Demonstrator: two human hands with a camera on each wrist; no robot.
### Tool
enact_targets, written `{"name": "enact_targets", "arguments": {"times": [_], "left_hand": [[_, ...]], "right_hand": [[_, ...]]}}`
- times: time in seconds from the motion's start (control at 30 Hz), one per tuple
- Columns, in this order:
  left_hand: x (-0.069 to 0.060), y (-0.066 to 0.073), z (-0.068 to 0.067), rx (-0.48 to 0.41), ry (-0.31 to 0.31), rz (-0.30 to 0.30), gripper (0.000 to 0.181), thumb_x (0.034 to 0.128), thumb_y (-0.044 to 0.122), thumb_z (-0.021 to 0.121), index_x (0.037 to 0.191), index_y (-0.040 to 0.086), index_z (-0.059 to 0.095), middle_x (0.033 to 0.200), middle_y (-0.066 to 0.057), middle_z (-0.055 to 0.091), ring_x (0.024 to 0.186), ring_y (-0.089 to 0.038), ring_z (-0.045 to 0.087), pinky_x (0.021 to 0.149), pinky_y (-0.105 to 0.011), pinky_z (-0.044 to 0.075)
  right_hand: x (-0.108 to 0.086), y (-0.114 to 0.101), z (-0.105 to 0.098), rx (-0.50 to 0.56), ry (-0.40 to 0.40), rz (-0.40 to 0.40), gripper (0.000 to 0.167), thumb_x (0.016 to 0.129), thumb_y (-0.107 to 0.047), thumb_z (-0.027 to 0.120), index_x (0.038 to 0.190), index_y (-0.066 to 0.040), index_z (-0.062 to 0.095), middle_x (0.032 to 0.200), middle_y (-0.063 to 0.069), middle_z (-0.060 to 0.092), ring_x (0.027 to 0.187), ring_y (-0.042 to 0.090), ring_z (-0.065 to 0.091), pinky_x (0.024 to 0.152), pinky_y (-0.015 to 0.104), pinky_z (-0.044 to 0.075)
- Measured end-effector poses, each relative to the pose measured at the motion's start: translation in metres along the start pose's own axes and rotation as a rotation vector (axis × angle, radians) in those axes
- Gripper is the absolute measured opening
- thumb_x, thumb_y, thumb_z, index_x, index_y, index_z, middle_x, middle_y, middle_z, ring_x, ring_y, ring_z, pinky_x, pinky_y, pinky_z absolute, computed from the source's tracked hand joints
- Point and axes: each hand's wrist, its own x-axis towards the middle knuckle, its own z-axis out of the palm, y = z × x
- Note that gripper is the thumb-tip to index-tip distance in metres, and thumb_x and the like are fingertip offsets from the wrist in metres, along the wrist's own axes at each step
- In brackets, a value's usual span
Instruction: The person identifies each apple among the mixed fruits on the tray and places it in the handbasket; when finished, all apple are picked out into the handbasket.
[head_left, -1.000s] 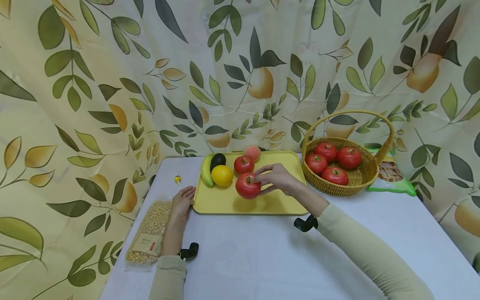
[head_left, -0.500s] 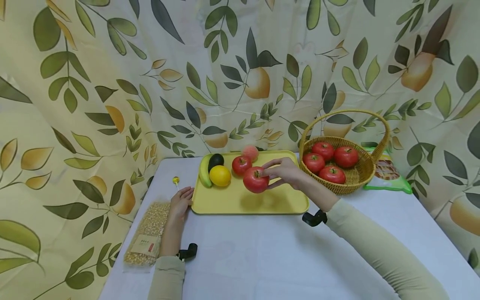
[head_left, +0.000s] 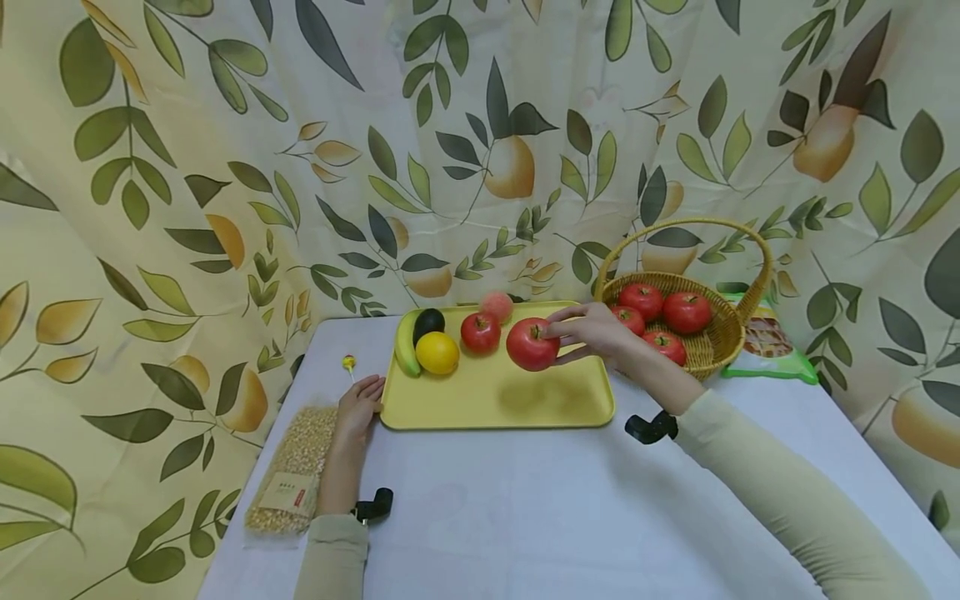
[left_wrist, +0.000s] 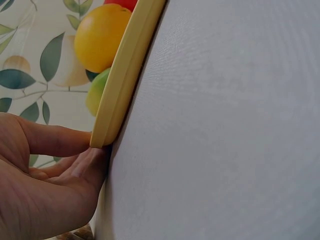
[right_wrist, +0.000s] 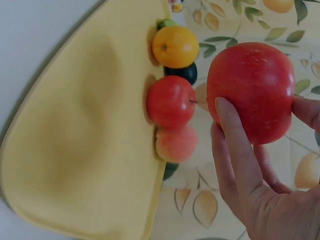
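Observation:
My right hand [head_left: 588, 333] grips a red apple [right_wrist: 251, 92] above the yellow tray [head_left: 487, 408], thumb on one side and fingers on the other. Near the tray's left edge, my left hand [head_left: 358, 406] pinches its rim [left_wrist: 117, 100], the thumb against the side and the fingers beneath. On the tray sit a banana [head_left: 406, 350], a dark oval fruit [head_left: 429, 320], an orange [right_wrist: 175, 46], a second red apple [head_left: 480, 333] and a peach [head_left: 496, 306]. Several red apples [head_left: 686, 312] lie in a wicker basket [head_left: 716, 350], partly hidden by my right hand and forearm.
A clear bag of corn kernels [head_left: 296, 458] lies beside my left forearm, with a lollipop [head_left: 348, 364] beyond it. Behind the basket is a green-edged packet [head_left: 772, 346]. A leaf-patterned curtain [head_left: 480, 150] stands behind the white-covered table [head_left: 510, 508].
My right hand has carried the apple rightward and slightly up over the tray, toward the basket. The left hand stays at the tray's edge. The head view has shifted slightly.

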Motion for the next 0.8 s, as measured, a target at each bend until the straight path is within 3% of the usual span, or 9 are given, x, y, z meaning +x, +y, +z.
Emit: {"name": "enact_targets", "arguments": {"times": [0.1, 0.3, 0.57, 0.7, 0.8], "left_hand": [[0.0, -0.001, 0.0, 0.002, -0.002, -0.002, 0.071, 0.0856, -0.028, 0.041, 0.154, -0.013, 0.035, 0.156, -0.032, 0.042, 0.149, -0.038, 0.041, 0.12, -0.041, 0.037], [-0.001, -0.002, 0.001, 0.002, -0.011, -0.008, 0.071, 0.0855, -0.029, 0.041, 0.154, -0.013, 0.034, 0.157, -0.032, 0.042, 0.149, -0.038, 0.04, 0.121, -0.041, 0.035], [0.0, 0.0, 0.001, 0.002, 0.0, -0.002, 0.071, 0.0848, -0.029, 0.04, 0.153, -0.013, 0.035, 0.156, -0.032, 0.043, 0.149, -0.038, 0.041, 0.12, -0.041, 0.037], [0.0, 0.001, 0.001, -0.007, 0.001, -0.002, 0.07, 0.0852, -0.029, 0.04, 0.154, -0.013, 0.035, 0.156, -0.033, 0.043, 0.149, -0.038, 0.041, 0.12, -0.041, 0.037], [-0.001, 0.001, 0.0, -0.003, -0.005, -0.005, 0.07, 0.0857, -0.028, 0.04, 0.154, -0.013, 0.035, 0.157, -0.032, 0.042, 0.149, -0.038, 0.041, 0.12, -0.041, 0.036]], "right_hand": [[-0.004, 0.002, -0.01, -0.019, 0.012, 0.001, 0.058, 0.092, -0.02, 0.08, 0.138, 0.006, 0.058, 0.135, 0.025, 0.062, 0.109, 0.034, 0.071, 0.09, 0.054, 0.059], [-0.012, 0.007, -0.032, -0.038, 0.048, 0.001, 0.058, 0.094, -0.02, 0.078, 0.14, 0.007, 0.055, 0.137, 0.026, 0.059, 0.103, 0.028, 0.072, 0.087, 0.052, 0.061], [-0.023, 0.007, -0.063, -0.02, 0.104, -0.001, 0.058, 0.096, -0.02, 0.075, 0.143, 0.007, 0.054, 0.145, 0.028, 0.052, 0.105, 0.029, 0.071, 0.088, 0.05, 0.061], [-0.027, 0.006, -0.079, -0.029, 0.148, 0.006, 0.062, 0.096, -0.025, 0.077, 0.144, 0.007, 0.053, 0.136, 0.022, 0.058, 0.095, 0.022, 0.074, 0.087, 0.047, 0.062], [-0.03, 0.004, -0.091, -0.049, 0.186, 0.017, 0.067, 0.094, -0.029, 0.079, 0.145, 0.005, 0.051, 0.119, 0.01, 0.066, 0.092, 0.019, 0.075, 0.086, 0.044, 0.062]]}}
